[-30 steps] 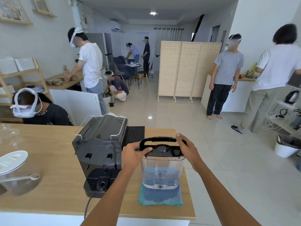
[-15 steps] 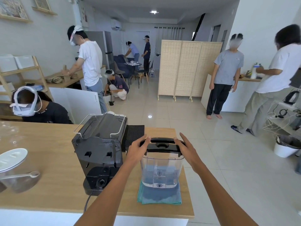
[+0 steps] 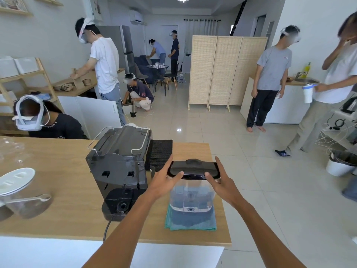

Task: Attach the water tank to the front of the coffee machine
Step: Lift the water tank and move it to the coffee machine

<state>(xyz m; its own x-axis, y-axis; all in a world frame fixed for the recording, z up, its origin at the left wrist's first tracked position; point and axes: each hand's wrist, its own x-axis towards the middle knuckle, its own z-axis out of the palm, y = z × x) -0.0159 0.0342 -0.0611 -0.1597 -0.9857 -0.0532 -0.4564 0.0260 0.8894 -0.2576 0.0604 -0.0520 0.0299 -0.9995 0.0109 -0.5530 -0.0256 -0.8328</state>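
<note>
A clear water tank [image 3: 192, 192] with a black lid stands upright on a teal cloth [image 3: 190, 222], part-filled with water. Left of it stands the black coffee machine [image 3: 119, 167], its bare tank side with a round socket facing me. My left hand [image 3: 166, 180] grips the lid's left end, thumb on the front, fingers over the far edge. My right hand [image 3: 220, 179] grips the lid's right end the same way. The tank and machine are a short gap apart.
A wooden counter [image 3: 58, 171] carries everything; its right edge is just past the cloth. A clear jar with a white lid and a scoop [image 3: 19, 190] sits at the left. A black mat [image 3: 160, 153] lies behind the tank. A seated person [image 3: 46, 120] is beyond the counter.
Both hands have closed in on the ends of the tank's lid, thumbs now on its front. The black handle has gone from raised to lying flat. The tank stays on the cloth.
</note>
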